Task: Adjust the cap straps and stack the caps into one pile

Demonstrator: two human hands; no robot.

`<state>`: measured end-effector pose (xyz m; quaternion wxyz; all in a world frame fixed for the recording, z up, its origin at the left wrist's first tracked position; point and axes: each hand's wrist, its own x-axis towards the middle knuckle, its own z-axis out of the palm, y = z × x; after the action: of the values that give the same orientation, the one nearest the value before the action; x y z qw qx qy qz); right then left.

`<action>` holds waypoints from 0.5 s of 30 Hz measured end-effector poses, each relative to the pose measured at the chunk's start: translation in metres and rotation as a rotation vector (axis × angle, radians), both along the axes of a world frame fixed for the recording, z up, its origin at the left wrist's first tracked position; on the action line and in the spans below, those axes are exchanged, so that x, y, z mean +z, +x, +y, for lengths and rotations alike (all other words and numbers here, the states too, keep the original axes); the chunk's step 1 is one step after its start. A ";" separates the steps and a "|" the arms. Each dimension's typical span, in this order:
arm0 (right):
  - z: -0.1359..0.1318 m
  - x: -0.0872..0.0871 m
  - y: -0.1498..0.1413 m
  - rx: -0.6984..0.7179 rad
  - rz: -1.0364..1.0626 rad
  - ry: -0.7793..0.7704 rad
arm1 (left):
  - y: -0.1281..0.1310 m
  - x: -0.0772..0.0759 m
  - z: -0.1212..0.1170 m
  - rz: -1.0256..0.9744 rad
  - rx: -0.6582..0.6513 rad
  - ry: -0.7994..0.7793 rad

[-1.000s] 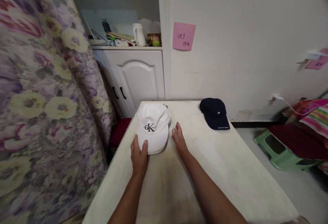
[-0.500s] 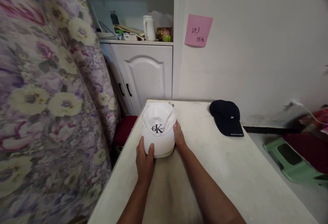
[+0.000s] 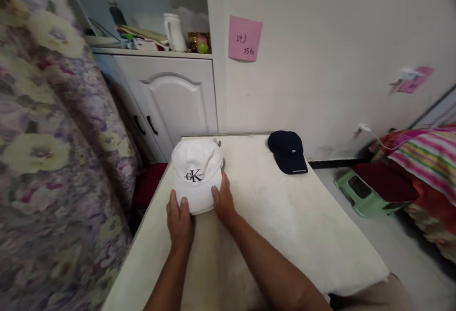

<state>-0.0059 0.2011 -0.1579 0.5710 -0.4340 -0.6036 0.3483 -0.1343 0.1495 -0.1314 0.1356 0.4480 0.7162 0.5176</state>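
Observation:
A white baseball cap (image 3: 195,159) with black letters on its front sits at the far left of the white table, brim toward me. My left hand (image 3: 179,218) grips the left side of the brim, thumb on top and fingers along the edge. On the brim's right side, my right hand (image 3: 223,199) holds on in the same way, its thumb on top. The undersides of the fingers are hidden by the brim. A dark navy cap (image 3: 287,152) lies apart from both hands, near the table's far right corner.
The table (image 3: 285,235) meets the wall at its far end. A floral curtain (image 3: 60,168) hangs on the left. Behind stands a white cabinet (image 3: 178,102) with a white jug (image 3: 174,33) on it. To the right is a green stool (image 3: 359,192) with a dark red top.
The view has swung to the right, so everything sits further left. My right hand has slid from the cap's side down to the brim, its thumb now on top. The left hand keeps its grip.

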 end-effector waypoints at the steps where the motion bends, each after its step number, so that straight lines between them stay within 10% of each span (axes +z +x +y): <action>1: 0.000 0.001 0.000 -0.005 -0.013 0.005 | 0.000 0.000 0.001 0.007 0.003 -0.010; 9: -0.005 0.002 0.030 0.014 0.387 -0.198 | 0.002 0.002 0.004 0.030 -0.006 -0.004; 15: -0.001 -0.012 0.127 -0.140 0.643 -0.282 | 0.004 0.005 0.004 0.046 -0.009 -0.018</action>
<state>0.1215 0.2000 -0.1695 0.6887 -0.4171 -0.3076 0.5070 -0.1307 0.1532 -0.1260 0.1253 0.4617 0.7218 0.5001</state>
